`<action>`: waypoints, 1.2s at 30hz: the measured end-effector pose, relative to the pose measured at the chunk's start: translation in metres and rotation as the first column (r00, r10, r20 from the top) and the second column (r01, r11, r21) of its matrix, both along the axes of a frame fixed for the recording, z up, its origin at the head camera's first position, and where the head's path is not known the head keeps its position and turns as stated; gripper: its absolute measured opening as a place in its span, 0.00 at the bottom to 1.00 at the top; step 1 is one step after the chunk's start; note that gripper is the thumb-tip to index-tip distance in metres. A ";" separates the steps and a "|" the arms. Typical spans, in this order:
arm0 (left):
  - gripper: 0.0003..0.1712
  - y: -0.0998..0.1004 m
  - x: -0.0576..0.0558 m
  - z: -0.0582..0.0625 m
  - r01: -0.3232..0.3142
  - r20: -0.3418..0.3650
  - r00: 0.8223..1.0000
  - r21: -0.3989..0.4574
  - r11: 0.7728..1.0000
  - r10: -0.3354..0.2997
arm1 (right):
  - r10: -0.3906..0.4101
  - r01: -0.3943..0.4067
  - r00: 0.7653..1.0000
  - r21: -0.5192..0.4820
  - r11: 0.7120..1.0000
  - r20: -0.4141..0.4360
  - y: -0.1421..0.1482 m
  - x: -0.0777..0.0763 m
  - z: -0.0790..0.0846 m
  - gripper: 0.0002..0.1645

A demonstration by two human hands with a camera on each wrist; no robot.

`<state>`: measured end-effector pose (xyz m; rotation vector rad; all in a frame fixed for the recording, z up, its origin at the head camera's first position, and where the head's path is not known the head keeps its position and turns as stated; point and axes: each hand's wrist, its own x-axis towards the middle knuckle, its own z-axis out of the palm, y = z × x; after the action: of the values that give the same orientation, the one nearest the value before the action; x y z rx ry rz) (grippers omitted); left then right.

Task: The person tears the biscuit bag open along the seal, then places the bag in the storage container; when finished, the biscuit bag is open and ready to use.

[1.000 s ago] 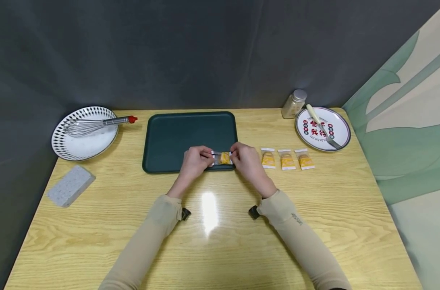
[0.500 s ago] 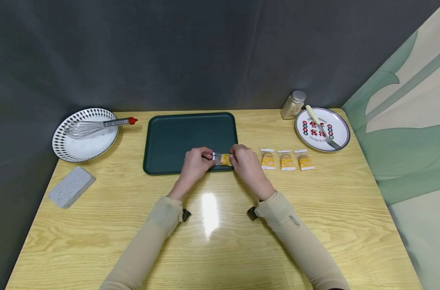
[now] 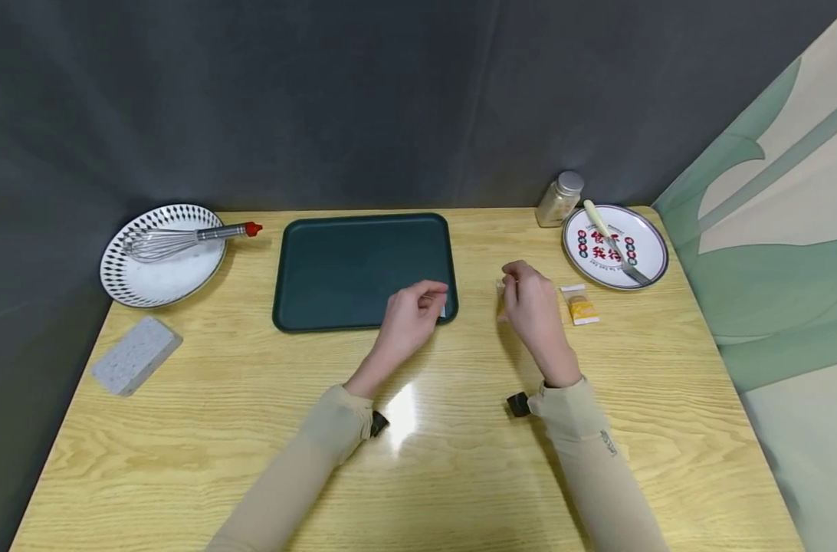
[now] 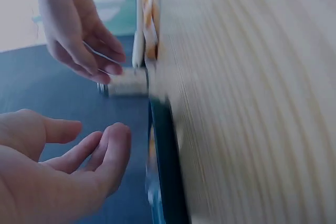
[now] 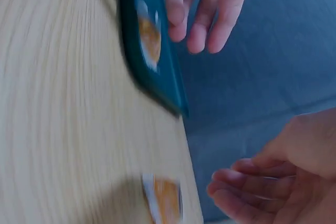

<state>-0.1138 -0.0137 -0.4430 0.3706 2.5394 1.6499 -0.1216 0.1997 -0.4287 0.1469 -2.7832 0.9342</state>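
Note:
My left hand [image 3: 413, 310] hovers over the near right corner of the dark green tray [image 3: 349, 276], its fingers loosely bent with nothing between them. Beneath it a small clear-and-yellow snack packet [image 5: 150, 40] lies in the tray; in the head view the hand covers all but its white end. My right hand [image 3: 534, 314] is above the table right of the tray, fingers relaxed and holding nothing. It overlaps the nearer snack packets [image 3: 501, 303] of the row there. The rightmost packet [image 3: 580, 305] shows fully beside it.
At the left, a whisk [image 3: 184, 240] lies across a patterned plate [image 3: 152, 284], with a grey speckled block [image 3: 136, 356] in front. A lidded jar [image 3: 559, 199] stands back right, beside a plate [image 3: 649, 245] bearing a pale-handled fork [image 3: 601, 226].
Both hands have let go of the packet, which now lies in the tray. My right hand has moved right to the packet row; my left has shifted slightly right.

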 end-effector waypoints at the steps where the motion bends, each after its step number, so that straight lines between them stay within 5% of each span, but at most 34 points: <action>1: 0.15 0.007 0.001 0.000 0.028 0.013 1.000 0.017 0.999 -0.028 | -0.014 0.013 1.000 0.018 1.000 0.008 0.005 0.001 -0.001 0.14; 10: 0.22 0.052 0.002 -0.007 0.188 0.181 0.962 0.106 0.976 -0.205 | -0.040 0.027 0.993 0.120 0.992 0.109 0.024 0.009 -0.006 0.16; 20: 0.24 0.070 0.003 -0.017 0.154 0.301 0.928 0.224 0.962 -0.219 | 0.016 -0.035 0.989 0.124 0.992 0.149 0.029 0.008 -0.012 0.14; 27: 0.21 0.070 0.003 -0.023 0.048 0.308 0.938 0.341 0.939 -0.160 | 0.040 -0.022 0.978 -0.090 0.996 0.207 0.029 0.010 -0.011 0.22; 32: 0.20 0.063 0.004 -0.021 -0.016 0.298 0.946 0.439 0.898 -0.128 | 0.034 0.019 0.978 -0.248 0.969 0.206 0.027 0.010 -0.009 0.25; 36: 0.20 0.055 0.007 -0.018 -0.023 0.262 0.959 0.459 0.888 -0.110 | 0.058 0.034 0.968 -0.355 0.934 0.245 0.022 0.011 -0.006 0.23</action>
<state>-0.1063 0.0416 -0.4615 0.2006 1.9096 2.1068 -0.1110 0.2217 -0.4350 -0.0127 -2.7697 1.5407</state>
